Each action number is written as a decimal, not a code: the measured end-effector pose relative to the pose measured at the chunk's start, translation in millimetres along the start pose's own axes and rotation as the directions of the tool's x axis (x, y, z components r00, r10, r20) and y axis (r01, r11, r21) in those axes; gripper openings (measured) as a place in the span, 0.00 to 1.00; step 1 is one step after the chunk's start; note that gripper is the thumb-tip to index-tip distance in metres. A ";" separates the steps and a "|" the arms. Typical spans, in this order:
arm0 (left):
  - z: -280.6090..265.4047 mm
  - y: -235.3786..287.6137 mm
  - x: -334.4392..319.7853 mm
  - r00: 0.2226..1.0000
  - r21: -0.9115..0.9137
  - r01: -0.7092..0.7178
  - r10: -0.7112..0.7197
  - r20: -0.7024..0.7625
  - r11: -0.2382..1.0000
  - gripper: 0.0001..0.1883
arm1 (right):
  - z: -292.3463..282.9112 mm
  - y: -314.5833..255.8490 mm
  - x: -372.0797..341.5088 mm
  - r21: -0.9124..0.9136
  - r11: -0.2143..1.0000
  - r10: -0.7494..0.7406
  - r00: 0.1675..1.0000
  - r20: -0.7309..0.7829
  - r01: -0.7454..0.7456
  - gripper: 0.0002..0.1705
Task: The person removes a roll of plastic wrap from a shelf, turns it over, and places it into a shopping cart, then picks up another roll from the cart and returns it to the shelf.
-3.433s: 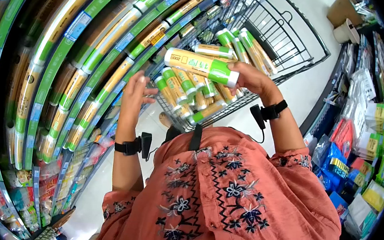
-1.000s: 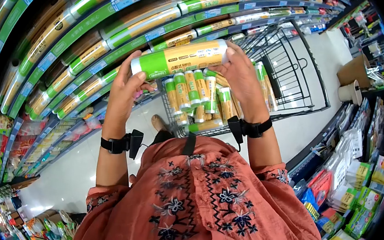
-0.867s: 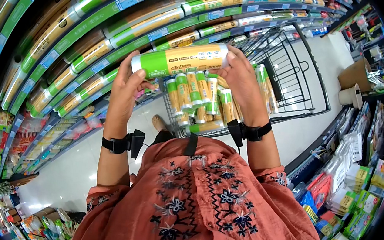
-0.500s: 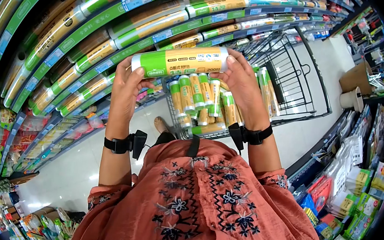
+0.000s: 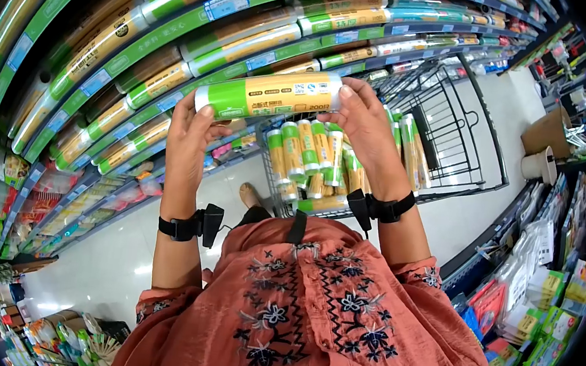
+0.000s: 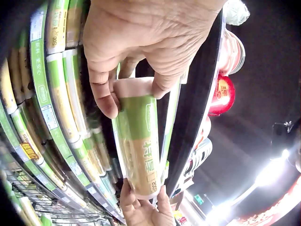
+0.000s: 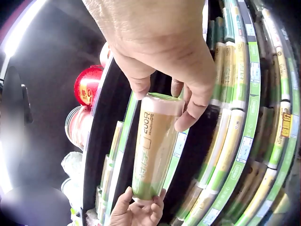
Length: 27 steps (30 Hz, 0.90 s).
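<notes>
Shelves full of packed rolls curve above a pale floor; a wire cart holds a pile of similar rolls, so a good many are already in; one roll is up off the pile, between the two hands; the left hand has fingers and thumb bent round its green end; the right hand pinches the other end, partly closed; whether the pile is complete, I cannot tell.
</notes>
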<state>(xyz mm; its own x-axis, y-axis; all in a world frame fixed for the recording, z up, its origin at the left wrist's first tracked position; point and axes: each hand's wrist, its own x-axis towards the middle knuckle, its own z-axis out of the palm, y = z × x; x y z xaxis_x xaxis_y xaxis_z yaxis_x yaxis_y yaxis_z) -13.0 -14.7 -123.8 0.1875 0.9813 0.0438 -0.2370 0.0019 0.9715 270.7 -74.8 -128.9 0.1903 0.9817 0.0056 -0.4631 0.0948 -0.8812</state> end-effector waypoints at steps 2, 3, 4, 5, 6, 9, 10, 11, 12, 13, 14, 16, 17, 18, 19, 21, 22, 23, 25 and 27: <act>-5.9 -1.2 -1.1 1.000 -0.007 -0.004 0.004 -0.005 1.000 0.29 | 4.9 -1.1 1.8 -0.001 1.000 0.011 1.000 0.000 -0.011 0.28; -8.9 -0.3 0.2 1.000 -0.009 -0.014 0.014 -0.004 1.000 0.29 | 1.4 6.4 2.4 -0.035 0.998 0.053 0.998 -0.018 -0.053 0.27; -10.2 2.3 -2.2 0.999 0.113 0.003 0.001 -0.035 0.994 0.27 | -6.9 19.3 4.2 -0.069 0.995 0.071 0.997 -0.034 -0.073 0.26; -17.7 -2.6 -3.6 0.999 0.142 -0.043 0.042 0.005 0.989 0.27 | -9.1 20.0 13.2 -0.106 0.993 0.052 0.998 -0.046 -0.056 0.26; -20.1 -5.8 -5.1 0.999 0.221 -0.021 0.029 -0.031 0.975 0.27 | 2.4 15.2 7.7 -0.140 0.990 -0.037 0.998 -0.050 0.030 0.24; -18.8 -2.7 -0.7 0.996 0.195 -0.072 0.079 -0.032 0.978 0.28 | -1.9 18.7 15.9 -0.123 0.990 0.074 0.997 -0.009 -0.074 0.21; -12.4 8.1 -5.4 0.998 0.126 -0.029 0.036 -0.053 0.992 0.28 | 0.0 12.2 15.6 -0.096 0.992 0.089 0.995 0.042 -0.085 0.21; -11.6 12.5 -4.0 0.995 0.157 -0.038 0.052 -0.087 0.987 0.29 | 3.6 5.3 17.7 -0.095 0.993 0.076 0.996 0.056 -0.070 0.21; -10.4 17.1 -3.8 0.990 0.190 -0.032 0.057 -0.128 0.981 0.29 | 7.6 -0.2 17.9 -0.091 0.993 0.076 0.995 0.067 -0.069 0.22; -4.0 26.0 -3.1 0.984 0.159 -0.086 0.109 -0.140 0.983 0.28 | 10.8 -5.2 17.7 -0.073 0.996 0.054 0.994 0.095 -0.047 0.21; -2.6 29.0 -2.7 0.980 0.170 -0.117 0.141 -0.138 0.978 0.27 | 14.2 -10.2 19.0 -0.054 0.998 0.034 0.992 0.124 -0.028 0.21; -4.4 35.4 2.1 0.968 0.196 -0.183 0.211 -0.136 0.963 0.26 | 20.0 -23.3 24.4 -0.076 0.997 0.015 0.987 0.161 -0.003 0.21; -4.3 38.6 3.7 0.966 0.191 -0.191 0.219 -0.139 0.963 0.24 | 23.1 -29.6 25.5 -0.119 0.993 0.025 0.986 0.167 -0.005 0.21; -6.0 42.2 6.2 0.965 0.197 -0.208 0.234 -0.119 0.958 0.24 | 25.8 -33.1 27.1 -0.160 0.987 0.041 0.984 0.172 -0.013 0.21; -8.6 45.9 9.5 0.964 0.203 -0.224 0.247 -0.101 0.953 0.24 | 30.4 -33.0 30.0 -0.110 0.993 -0.017 0.987 0.160 0.035 0.25; -2.7 60.6 11.3 0.955 0.214 -0.262 0.285 -0.086 0.941 0.23 | 38.6 -45.2 33.6 -0.109 0.992 -0.046 0.982 0.183 0.067 0.25; -0.8 68.4 12.1 0.950 0.218 -0.278 0.301 -0.081 0.936 0.22 | 44.2 -55.0 32.3 -0.133 0.989 -0.047 0.983 0.178 0.071 0.25; 0.5 74.7 13.1 0.946 0.221 -0.294 0.317 -0.075 0.930 0.22 | 46.2 -57.8 36.4 -0.123 0.988 -0.073 0.979 0.189 0.097 0.26; -3.5 85.8 16.4 0.946 0.268 -0.294 0.320 -0.057 0.917 0.21 | 49.9 -60.5 43.5 -0.100 0.985 -0.118 0.972 0.204 0.140 0.27; -4.6 92.7 18.7 0.933 0.229 -0.337 0.357 -0.052 0.913 0.22 | 54.7 -70.3 47.3 -0.106 0.982 -0.128 0.960 0.248 0.158 0.29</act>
<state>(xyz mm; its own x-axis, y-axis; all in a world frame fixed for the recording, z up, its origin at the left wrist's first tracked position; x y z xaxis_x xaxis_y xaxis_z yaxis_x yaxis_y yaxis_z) -35.8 4.7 -34.0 0.0403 0.9260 0.3754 -0.0616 -0.3727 0.9259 264.9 -26.0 -40.9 0.0274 0.9716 0.2350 -0.3333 0.2305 -0.9142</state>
